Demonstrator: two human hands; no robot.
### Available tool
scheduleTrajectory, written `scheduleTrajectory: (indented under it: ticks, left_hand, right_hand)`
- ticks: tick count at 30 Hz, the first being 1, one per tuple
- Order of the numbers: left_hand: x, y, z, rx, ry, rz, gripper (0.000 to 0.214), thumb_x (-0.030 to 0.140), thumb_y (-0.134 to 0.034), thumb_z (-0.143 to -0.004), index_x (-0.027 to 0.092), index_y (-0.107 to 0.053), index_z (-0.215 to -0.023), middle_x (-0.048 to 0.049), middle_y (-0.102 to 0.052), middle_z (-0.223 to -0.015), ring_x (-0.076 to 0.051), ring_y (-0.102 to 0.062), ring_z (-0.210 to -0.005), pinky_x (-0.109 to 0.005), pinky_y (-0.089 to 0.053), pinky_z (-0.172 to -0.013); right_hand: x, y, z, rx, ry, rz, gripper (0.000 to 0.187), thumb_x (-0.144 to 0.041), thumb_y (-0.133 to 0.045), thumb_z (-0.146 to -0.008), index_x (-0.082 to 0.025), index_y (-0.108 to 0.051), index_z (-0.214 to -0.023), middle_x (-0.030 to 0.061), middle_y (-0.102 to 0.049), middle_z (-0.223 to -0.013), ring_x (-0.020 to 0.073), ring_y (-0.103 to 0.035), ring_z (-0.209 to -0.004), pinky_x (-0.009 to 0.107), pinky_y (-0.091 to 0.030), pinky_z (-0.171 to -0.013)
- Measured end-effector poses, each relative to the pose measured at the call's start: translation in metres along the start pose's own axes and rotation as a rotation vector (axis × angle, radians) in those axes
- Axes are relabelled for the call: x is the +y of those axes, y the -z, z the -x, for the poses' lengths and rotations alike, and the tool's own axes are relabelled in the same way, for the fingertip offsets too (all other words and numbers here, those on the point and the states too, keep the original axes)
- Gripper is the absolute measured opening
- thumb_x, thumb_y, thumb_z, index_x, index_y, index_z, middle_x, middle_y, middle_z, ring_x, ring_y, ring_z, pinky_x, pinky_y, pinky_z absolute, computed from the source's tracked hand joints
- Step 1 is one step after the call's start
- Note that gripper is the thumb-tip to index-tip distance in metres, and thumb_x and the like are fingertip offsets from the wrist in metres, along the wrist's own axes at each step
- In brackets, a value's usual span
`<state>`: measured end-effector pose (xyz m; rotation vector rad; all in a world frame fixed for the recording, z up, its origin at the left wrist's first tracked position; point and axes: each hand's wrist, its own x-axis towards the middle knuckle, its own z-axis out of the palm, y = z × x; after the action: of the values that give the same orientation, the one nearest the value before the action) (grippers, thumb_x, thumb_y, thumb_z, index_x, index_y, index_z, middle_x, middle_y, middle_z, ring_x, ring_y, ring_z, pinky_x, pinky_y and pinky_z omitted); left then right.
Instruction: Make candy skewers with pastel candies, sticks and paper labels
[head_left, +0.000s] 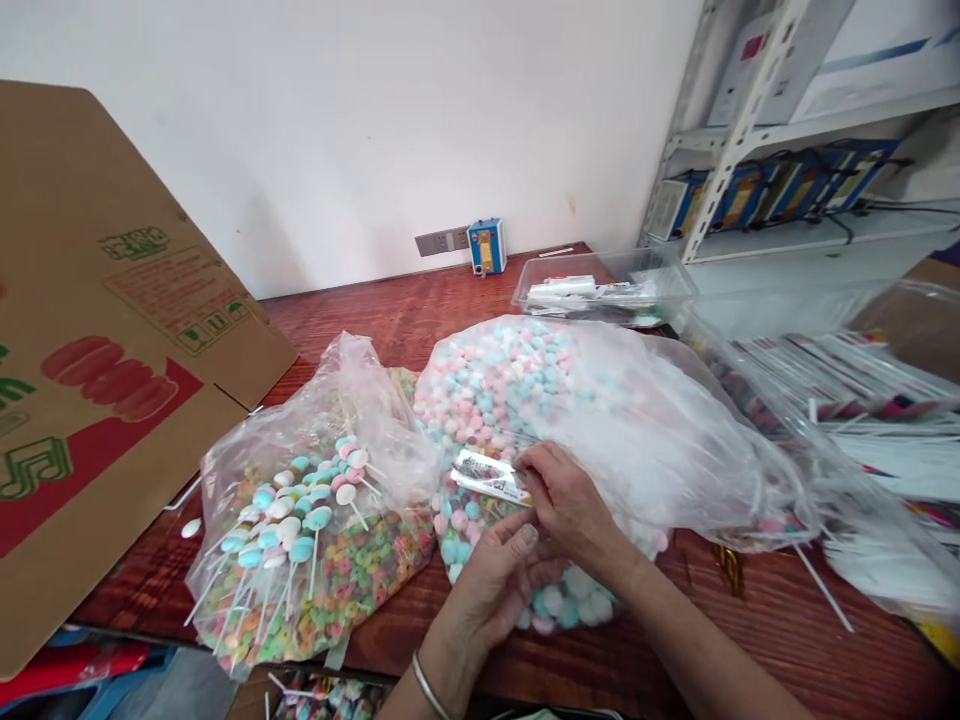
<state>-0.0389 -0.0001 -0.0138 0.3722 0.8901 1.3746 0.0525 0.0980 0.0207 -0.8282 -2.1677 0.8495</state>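
Observation:
My right hand [568, 505] pinches a small white and silver printed wrapper [491, 477] at its right end. Just below, my left hand [499, 570], with a bangle on the wrist, has its fingers curled together; what they hold is hidden. Both hands are over a large clear bag of pink, blue and white marshmallows [502, 375]. To the left lies a clear bag of colourful ring-shaped cereal [375, 560]. On top of that bag rest several marshmallow lollipops [289, 515] with white sticks.
A cardboard box [112, 330] stands at the left. Behind the marshmallow bag is a clear plastic tray [604, 265] of wrappers. Bagged white sticks and printed wrappers [840, 390] lie at the right. A small blue device [487, 246] sits by the wall, near metal shelving [739, 140].

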Motion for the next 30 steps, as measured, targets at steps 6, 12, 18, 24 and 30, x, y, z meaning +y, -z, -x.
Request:
scheduleTrajectory:
  ticks: [6,12,18,24,30]
  left_hand:
    - [0.014,-0.018,-0.013,-0.025,-0.128,0.434,0.031,0.035,-0.077,-0.073,0.02,-0.072,-0.099,-0.004,-0.071,-0.1,-0.017,-0.064,-0.094,-0.032,-0.051,-0.086]
    - [0.018,-0.037,-0.015,0.199,-0.227,0.316,0.024,0.027,-0.08,-0.07,0.014,-0.074,-0.09,-0.0039,-0.072,-0.083,-0.012,-0.066,-0.074,-0.025,-0.052,-0.074]
    - [0.009,-0.04,-0.008,0.281,-0.308,0.023,0.024,0.03,-0.081,-0.067,0.012,-0.071,-0.08,-0.0024,-0.068,-0.071,-0.012,-0.061,-0.065,-0.024,-0.049,-0.065]
    - [0.001,-0.033,-0.01,0.391,-0.375,-0.089,0.033,0.036,-0.081,-0.064,0.016,-0.055,-0.061,0.006,-0.051,-0.052,-0.008,-0.045,-0.05,-0.022,-0.038,-0.053]
    - [-0.001,-0.033,-0.014,0.411,-0.392,-0.03,0.043,0.041,-0.08,-0.065,0.018,-0.044,-0.059,0.0088,-0.041,-0.049,-0.006,-0.034,-0.046,-0.021,-0.029,-0.047]
  right_hand:
    - [-0.02,0.05,0.01,-0.07,0.025,-0.205,0.013,-0.019,-0.048,-0.093,-0.021,-0.06,-0.089,0.0021,-0.06,-0.084,0.0163,-0.057,-0.078,0.028,-0.046,-0.071]
    - [-0.006,0.047,0.03,0.059,-0.3,-0.525,0.035,-0.039,-0.069,-0.081,-0.02,-0.058,-0.108,0.0035,-0.063,-0.09,0.0191,-0.061,-0.083,0.03,-0.052,-0.073]
    - [-0.002,0.026,0.05,0.105,-0.359,-0.433,0.025,-0.042,-0.061,-0.086,-0.019,-0.062,-0.078,0.0017,-0.064,-0.074,0.0176,-0.057,-0.072,0.028,-0.047,-0.067]
    - [-0.005,0.028,0.054,0.135,-0.33,-0.176,0.036,-0.046,-0.054,-0.089,-0.021,-0.049,-0.063,-0.0027,-0.047,-0.059,0.0146,-0.044,-0.059,0.025,-0.036,-0.053]
    - [-0.005,0.03,0.054,0.095,-0.378,-0.254,0.047,-0.055,-0.046,-0.09,-0.022,-0.038,-0.057,-0.0036,-0.037,-0.056,0.0134,-0.037,-0.054,0.025,-0.031,-0.049]
